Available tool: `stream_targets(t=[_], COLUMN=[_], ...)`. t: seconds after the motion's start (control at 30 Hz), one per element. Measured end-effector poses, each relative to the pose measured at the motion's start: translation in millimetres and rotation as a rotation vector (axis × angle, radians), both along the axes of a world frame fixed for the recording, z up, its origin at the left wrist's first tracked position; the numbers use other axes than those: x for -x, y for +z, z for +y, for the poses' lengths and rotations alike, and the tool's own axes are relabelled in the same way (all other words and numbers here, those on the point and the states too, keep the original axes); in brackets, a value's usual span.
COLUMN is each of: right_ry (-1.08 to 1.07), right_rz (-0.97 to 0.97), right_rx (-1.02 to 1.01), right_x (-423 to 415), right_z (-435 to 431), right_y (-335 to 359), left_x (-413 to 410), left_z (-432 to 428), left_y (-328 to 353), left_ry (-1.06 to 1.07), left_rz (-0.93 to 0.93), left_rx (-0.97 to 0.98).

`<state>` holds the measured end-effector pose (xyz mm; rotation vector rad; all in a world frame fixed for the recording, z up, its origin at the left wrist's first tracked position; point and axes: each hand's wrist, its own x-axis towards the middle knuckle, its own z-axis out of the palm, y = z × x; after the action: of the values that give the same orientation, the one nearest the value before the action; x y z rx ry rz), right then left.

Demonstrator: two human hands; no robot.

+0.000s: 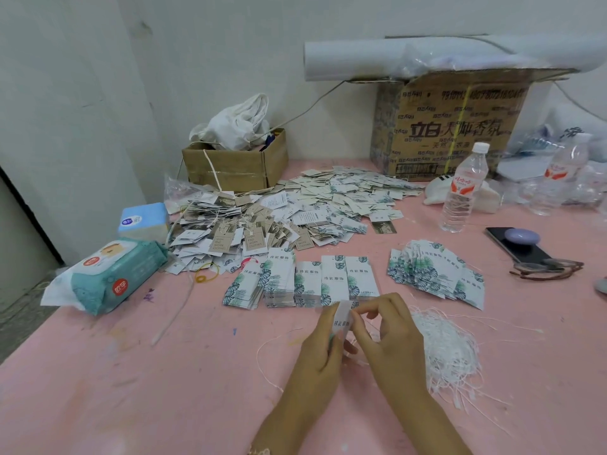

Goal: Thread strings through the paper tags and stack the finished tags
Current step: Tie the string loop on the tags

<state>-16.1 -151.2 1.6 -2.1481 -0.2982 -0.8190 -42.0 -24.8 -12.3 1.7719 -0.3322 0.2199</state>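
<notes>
Both my hands were closed on one paper tag (341, 318) above the pink surface (164, 389).
My left hand (323, 343) gripped the tag by its lower part, and my right hand (391, 330) pinched its top edge; whether a string sat in that pinch I could not tell. The loose strings (450, 353) lay just right of my right hand, the neat stacks of tags (335, 280) just beyond both hands, and a fanned pile of tags (433, 274) beyond my right hand.
</notes>
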Motion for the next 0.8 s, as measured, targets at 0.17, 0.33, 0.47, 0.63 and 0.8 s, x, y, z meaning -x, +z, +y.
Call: stream_targets(t=[0.17,0.33,0.47,0.63,0.8], right_ry=[0.002,0.021,0.046,0.061,0.122], right_rz=[0.006,0.024,0.033,0.067,0.129], right_rx=[-0.034,-0.103,-0.093,-0.120,-0.207], right_x=[0.7,0.1,0.8,0.5,1.1], right_z=[-0.3,-0.9,-0.3,-0.8,1.5], right_y=[1.9,2.8,3.1,3.4,5.5], left_x=[-0.2,0.8,2.5,3.3,4.5], left_z=[1.9,3.0,3.5,3.7,4.6], left_y=[-0.7,-0.8,2.4,3.5,5.7], left_ry=[0.035,0.016,0.000,-0.017,0.001], left_rz=[-0.047,-0.030,-0.024,-0.015,-0.046], left_rx=[-0.097,-0.104,-0.090,-0.097,-0.128])
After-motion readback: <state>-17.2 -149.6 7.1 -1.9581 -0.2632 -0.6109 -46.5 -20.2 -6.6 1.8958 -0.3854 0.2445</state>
